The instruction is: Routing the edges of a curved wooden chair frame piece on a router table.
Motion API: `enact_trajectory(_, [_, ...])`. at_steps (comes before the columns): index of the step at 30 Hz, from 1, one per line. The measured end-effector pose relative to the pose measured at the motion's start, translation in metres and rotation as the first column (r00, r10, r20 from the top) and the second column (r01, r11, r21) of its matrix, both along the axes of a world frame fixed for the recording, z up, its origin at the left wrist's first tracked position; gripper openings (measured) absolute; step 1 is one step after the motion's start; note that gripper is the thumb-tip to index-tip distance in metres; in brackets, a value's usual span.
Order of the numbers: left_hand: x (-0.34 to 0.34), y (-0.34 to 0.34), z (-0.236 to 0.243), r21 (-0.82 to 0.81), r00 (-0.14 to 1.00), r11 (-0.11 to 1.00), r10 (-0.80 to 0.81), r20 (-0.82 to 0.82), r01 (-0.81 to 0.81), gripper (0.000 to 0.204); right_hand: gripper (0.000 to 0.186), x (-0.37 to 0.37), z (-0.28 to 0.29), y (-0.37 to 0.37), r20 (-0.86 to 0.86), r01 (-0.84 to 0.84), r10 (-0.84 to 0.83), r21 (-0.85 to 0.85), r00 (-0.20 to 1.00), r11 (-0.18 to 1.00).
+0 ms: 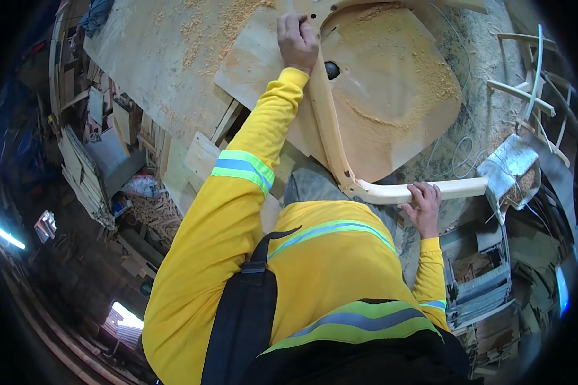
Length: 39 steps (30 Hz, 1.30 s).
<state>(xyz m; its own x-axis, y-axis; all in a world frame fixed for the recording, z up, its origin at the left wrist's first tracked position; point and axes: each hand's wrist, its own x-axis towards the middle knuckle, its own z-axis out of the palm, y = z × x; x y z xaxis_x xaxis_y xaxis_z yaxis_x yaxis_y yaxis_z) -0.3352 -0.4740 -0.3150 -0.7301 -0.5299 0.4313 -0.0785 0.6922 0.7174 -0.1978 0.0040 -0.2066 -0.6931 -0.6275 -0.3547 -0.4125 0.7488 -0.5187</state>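
Observation:
A pale wooden frame (328, 122) with rounded bends, resembling part of a chair, lies on a thin wooden board (392, 109). One long bar runs away from my body and the other reaches out to the right, past the board's near edge. My left hand (298, 43) is closed round the far end of the long bar, near a dark hole in the wood. Over the right bar, my right hand (422, 208) curls its fingers, with the thumb on the near side. Just right of the long bar, a dark round spindle (331, 70) shows in a hole in the board.
Sawdust covers the board and the large worktop (167, 64) at far left. A thin loose cable (459, 154) coils right of the board. Beside it are a shavings-covered metal box (510, 168) and slender wooden frames (526, 90). Scrap planks (87, 176) pile up at left.

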Motion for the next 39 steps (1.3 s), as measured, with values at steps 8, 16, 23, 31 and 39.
enact_trajectory(8, [0.091, 0.066, 0.006, 0.198, 0.979, 0.979, -0.09, 0.182, 0.053, 0.053, 0.056, 0.004, 0.0, -0.002, -0.027, 0.015, -0.016, -0.016, 1.0, 1.0])
enact_trajectory(16, [0.124, 0.099, 0.014, 0.329, 0.945, 0.944, -0.074, 0.32, -0.037, 0.056, 0.057, 0.0, 0.004, -0.003, -0.021, 0.001, -0.002, -0.033, 1.0, 0.999])
enact_trajectory(23, [0.125, 0.097, 0.007, 0.277, 0.951, 0.959, -0.032, 0.308, -0.057, 0.056, 0.088, -0.063, 0.028, 0.036, 0.074, -0.107, 0.093, 0.219, 0.993, 0.97])
enact_trajectory(31, [0.118, 0.089, 0.002, 0.214, 0.956, 0.976, -0.022, 0.294, -0.043, 0.056, 0.071, -0.116, -0.012, 0.13, -0.05, -0.19, 0.232, 0.422, 0.971, 0.886])
enact_trajectory(39, [0.111, 0.08, 0.002, 0.166, 0.959, 0.986, -0.03, 0.28, -0.017, 0.055, 0.05, -0.113, -0.012, 0.12, -0.107, -0.211, 0.254, 0.309, 0.961, 0.927])
